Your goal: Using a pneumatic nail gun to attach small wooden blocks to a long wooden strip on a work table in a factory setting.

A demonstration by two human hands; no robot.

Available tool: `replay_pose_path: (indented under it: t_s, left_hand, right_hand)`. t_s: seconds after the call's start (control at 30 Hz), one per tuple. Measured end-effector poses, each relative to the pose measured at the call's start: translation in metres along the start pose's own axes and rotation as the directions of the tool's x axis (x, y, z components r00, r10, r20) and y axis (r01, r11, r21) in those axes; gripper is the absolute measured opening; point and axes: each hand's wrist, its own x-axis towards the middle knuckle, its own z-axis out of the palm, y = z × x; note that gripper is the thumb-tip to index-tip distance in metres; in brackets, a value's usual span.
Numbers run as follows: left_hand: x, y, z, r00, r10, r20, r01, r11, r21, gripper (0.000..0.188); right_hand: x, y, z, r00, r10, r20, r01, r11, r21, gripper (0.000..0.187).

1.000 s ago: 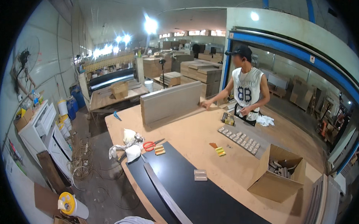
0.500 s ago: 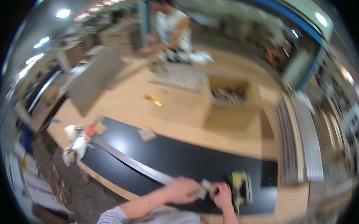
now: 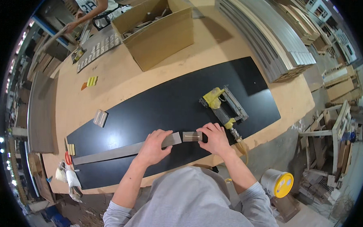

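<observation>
- Strip (image 3: 120,153): lies on the black panel (image 3: 162,101), along the bench's near edge; its right end sits just beside the block.
- Left hand (image 3: 154,147): now on the strip, pinching its right end between thumb and fingers; half a second ago it was up by the right hand.
- Block (image 3: 192,136): now lined up end to end with the strip, a narrow gap between.
- Right hand (image 3: 215,139): grips the block's right end.
- Nailer (image 3: 225,105): unheld, toward the panel's right edge.

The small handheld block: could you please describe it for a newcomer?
Along the black panel runs a long grey strip. Just past its right end, the right hand holds the small block, far shorter and marked by a pale lengthwise line.
</observation>
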Motion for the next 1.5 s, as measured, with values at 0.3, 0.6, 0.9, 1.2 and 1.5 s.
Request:
replay_pose_path:
  t_s: [0.3,0.6,0.9,1.2,1.5]
  left_hand:
    - [0.012,0.012,-0.009,0.933,-0.333,0.136,0.312,0.938,0.151,0.038]
    - [0.001,-0.001,0.005,0.988,-0.135,0.076,0.143,0.982,-0.12,0.054]
    - [0.0,0.002,0.046,0.999,-0.032,-0.044,0.029,0.998,-0.058,0.05]
    - [0.006,-0.001,0.06,0.999,-0.041,0.012,0.041,0.999,-0.013,0.049]
    - [0.01,0.002,0.063,0.998,-0.061,0.029,0.059,0.995,0.081,0.05]
  right_hand:
    - [0.004,-0.019,0.006,0.99,-0.031,0.138,0.027,0.999,0.034,0.049]
    - [0.015,-0.022,0.002,0.981,-0.052,0.187,0.047,0.998,0.028,0.05]
    - [0.016,-0.011,0.011,0.982,-0.134,0.136,0.122,0.988,0.093,0.049]
    - [0.017,-0.004,0.013,0.975,-0.187,0.118,0.173,0.978,0.121,0.05]
    - [0.018,-0.002,0.013,0.972,-0.207,0.114,0.196,0.976,0.099,0.053]
